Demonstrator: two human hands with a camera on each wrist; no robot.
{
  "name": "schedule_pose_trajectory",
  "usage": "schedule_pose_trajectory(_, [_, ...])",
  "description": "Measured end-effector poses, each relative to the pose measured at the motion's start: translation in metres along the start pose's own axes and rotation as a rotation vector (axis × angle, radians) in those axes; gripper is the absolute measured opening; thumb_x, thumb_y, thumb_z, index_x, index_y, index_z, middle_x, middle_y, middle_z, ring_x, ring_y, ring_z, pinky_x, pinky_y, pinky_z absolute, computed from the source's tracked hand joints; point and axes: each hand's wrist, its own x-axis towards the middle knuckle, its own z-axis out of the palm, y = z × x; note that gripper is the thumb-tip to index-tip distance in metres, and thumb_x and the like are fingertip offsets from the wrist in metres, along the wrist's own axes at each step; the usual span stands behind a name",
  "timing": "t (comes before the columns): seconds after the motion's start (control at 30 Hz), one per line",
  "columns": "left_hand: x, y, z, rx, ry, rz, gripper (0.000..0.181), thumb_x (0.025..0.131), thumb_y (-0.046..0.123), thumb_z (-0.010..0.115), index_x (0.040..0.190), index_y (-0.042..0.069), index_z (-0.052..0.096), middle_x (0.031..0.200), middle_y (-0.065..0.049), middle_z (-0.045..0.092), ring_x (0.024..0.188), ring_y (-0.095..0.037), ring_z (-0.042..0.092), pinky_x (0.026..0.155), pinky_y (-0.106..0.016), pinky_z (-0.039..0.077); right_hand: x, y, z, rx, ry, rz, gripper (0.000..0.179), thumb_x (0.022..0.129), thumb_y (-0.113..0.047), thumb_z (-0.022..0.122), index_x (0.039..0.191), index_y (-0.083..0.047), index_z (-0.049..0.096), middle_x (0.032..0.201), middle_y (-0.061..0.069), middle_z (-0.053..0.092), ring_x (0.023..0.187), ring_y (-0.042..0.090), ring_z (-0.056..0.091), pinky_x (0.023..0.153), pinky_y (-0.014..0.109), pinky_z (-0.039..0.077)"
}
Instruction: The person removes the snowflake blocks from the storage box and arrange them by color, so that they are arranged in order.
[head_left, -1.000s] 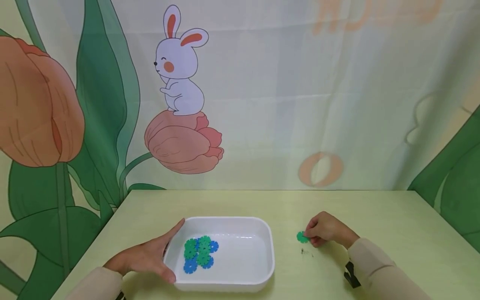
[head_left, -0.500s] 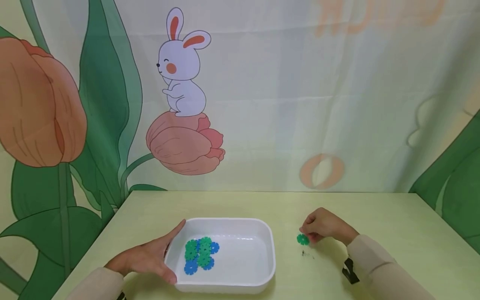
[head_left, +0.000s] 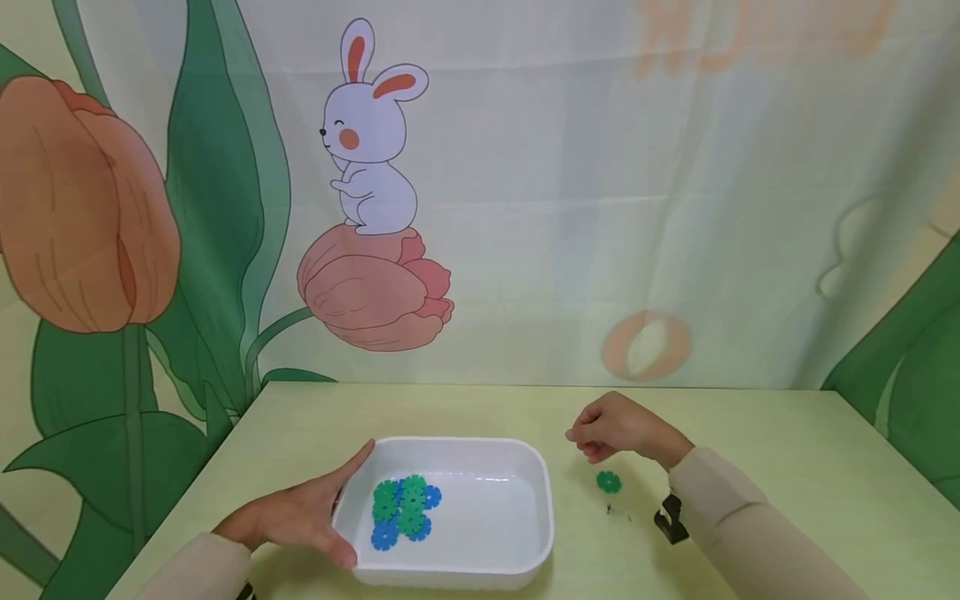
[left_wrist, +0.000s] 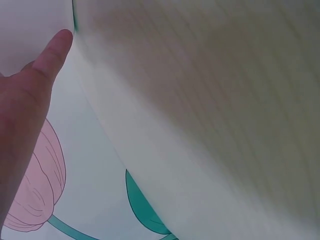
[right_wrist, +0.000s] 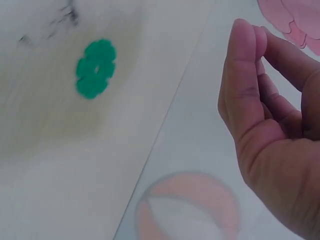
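My left hand rests against the left end of a white plastic tray. Its thumb is at the front corner and its straight fingers reach to the back corner. Green notched plastic discs and blue notched discs lie together in the tray's left half. A single green notched disc lies on the table, right of the tray. Above and behind this disc hovers my right hand, thumb and index tips together. The right wrist view shows nothing held by that hand and the green disc apart from it.
Small dark marks are on the pale yellow-green table in front of the loose disc. A printed curtain with a rabbit and tulips hangs behind the table's back edge. Black straps show near both sleeves.
My right hand has let go of the green disc and moved up and left, away from it. The disc stays on the table. My left hand keeps its place on the tray.
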Motion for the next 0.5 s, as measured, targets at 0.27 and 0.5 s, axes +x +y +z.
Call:
schedule_pose_trajectory(0.27, [0.000, 0.003, 0.000, 0.026, 0.006, -0.025, 0.130, 0.077, 0.040, 0.086, 0.159, 0.011, -0.011, 0.161, -0.022, 0.015, 0.134, -0.036, 0.035, 0.108, -0.061, 0.034, 0.015, -0.022, 0.016, 0.007, -0.011, -0.013, 0.015, 0.092, -0.009, 0.071, 0.084, 0.003, 0.068, 0.069, 0.006, 0.060, 0.060, 0.014, 0.062, 0.068, 0.034, 0.060])
schedule_pose_trajectory(0.5, [0.000, 0.005, 0.000, 0.024, 0.000, -0.038, 0.130, 0.078, 0.040, 0.086, 0.159, 0.012, -0.011, 0.161, -0.022, 0.015, 0.134, -0.036, 0.035, 0.108, -0.062, 0.034, 0.024, -0.044, 0.034, -0.003, -0.032, -0.020, 0.016, 0.091, -0.008, 0.072, 0.087, 0.007, 0.068, 0.068, 0.006, 0.060, 0.058, 0.013, 0.061, 0.065, 0.032, 0.060])
